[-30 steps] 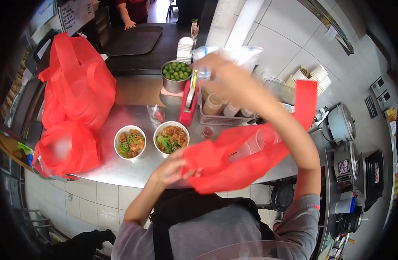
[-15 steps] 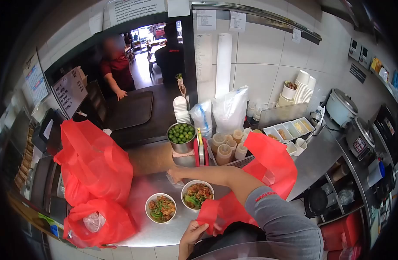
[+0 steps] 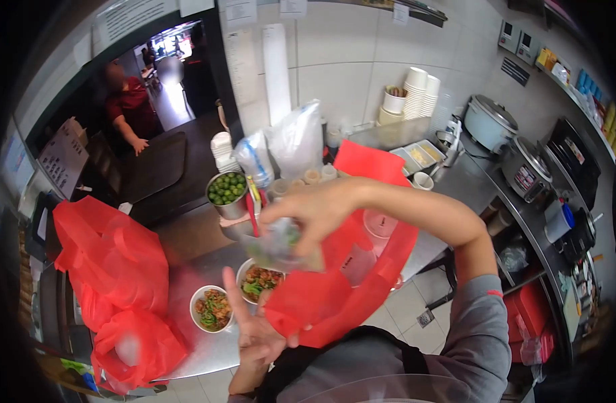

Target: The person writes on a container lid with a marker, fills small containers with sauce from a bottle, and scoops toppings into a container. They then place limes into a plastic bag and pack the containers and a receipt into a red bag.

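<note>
My right hand (image 3: 321,211) is above an open red bag (image 3: 308,299), its fingers closed on a small clear plastic bag (image 3: 291,245) with blurred, partly green contents. Low in the view, my left hand (image 3: 261,339) pinches the red bag's near edge, with one finger pointing up. Inside the red bag are clear containers (image 3: 358,265) with dark writing. Two white bowls of food stand left of it: one bowl (image 3: 212,309) is in full view, the other bowl (image 3: 257,279) is partly hidden by the bag and my hands.
Filled red bags (image 3: 116,269) stand on the counter's left. Behind are a pot of green limes (image 3: 227,190), plastic bags (image 3: 298,138), stacked cups (image 3: 422,91) and a tray of condiments (image 3: 422,156). Across the pass, a person in dark red (image 3: 130,104) rests a hand on a black tray (image 3: 157,164).
My right hand has risen from beside the bowls and moved over the red bag, holding the small clear bag. The red bag is spread wider, showing containers inside. The view has swung right.
</note>
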### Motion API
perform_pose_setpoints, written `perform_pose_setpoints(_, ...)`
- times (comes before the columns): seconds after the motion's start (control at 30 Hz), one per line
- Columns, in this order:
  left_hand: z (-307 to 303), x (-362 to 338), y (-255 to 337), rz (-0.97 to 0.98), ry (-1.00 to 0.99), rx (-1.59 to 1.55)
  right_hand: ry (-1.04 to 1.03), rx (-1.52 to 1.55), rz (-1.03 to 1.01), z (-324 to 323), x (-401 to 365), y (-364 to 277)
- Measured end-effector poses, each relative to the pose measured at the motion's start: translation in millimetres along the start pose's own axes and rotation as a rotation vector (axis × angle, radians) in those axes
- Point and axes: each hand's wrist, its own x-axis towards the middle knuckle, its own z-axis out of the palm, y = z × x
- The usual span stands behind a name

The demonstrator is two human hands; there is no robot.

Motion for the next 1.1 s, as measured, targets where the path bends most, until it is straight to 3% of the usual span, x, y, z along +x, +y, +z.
perform_pose_setpoints(0.03, 5.1, 2.6, -0.5, 0.012, -0.008, -0.055, -0.021, 0.001, -0.015, 1.8, -28.1, -3.7)
perform_pose_setpoints(0.13, 6.2, 6.2, -6.2, -0.096, -0.243, -0.044, -0.117, -0.001, 0.196, 15.8, -95.5, -9.0)
perform_pose_setpoints(0.23, 17.2, 19.9, -17.7, -0.113, -0.308, -0.1, -0.097, 0.033, 0.192, 37.6, -142.6, 5.8)
perform_pose_setpoints(0.33, 24.9, 30.1, -27.5, -0.14, -0.359, -0.145, -0.081, 0.006, 0.34, 55.0, -171.8, -0.2)
perform_pose_setpoints(0.37, 27.7, 33.1, -31.9, -0.164, -0.392, -0.158, -0.063, -0.139, 0.359, 62.7, -179.6, -1.8)
perform_pose_setpoints(0.47, 33.8, 45.0, -50.8, -0.232, -0.506, -0.18, 0.14, -0.039, 0.338, 59.9, -182.2, -35.6)
perform_pose_setpoints(0.57, 41.8, 55.0, -64.6, -0.269, -0.61, -0.2, 0.363, 0.082, 0.138, 62.6, -173.8, -38.1)
perform_pose_setpoints(0.63, 47.1, 60.3, -67.4, -0.279, -0.656, -0.214, 0.358, 0.075, 0.114, 62.5, -158.5, -34.7)
perform_pose_setpoints(0.87, 57.6, 75.4, -74.0, -0.317, -0.822, -0.247, -0.097, -0.287, 0.351, 97.2, -116.2, 27.7)
perform_pose_setpoints(0.97, 58.7, 76.8, -76.4, -0.336, -0.883, -0.263, -0.361, -0.139, 0.602, 94.6, -145.7, 34.1)
perform_pose_setpoints(1.07, 59.0, 78.6, -77.3, -0.352, -0.924, -0.272, -0.341, -0.024, 0.833, 91.7, -171.2, 47.6)
perform_pose_setpoints(1.1, 59.2, 79.9, -78.5, -0.351, -0.936, -0.269, -0.172, 0.221, 0.852, 88.5, -174.7, 43.8)
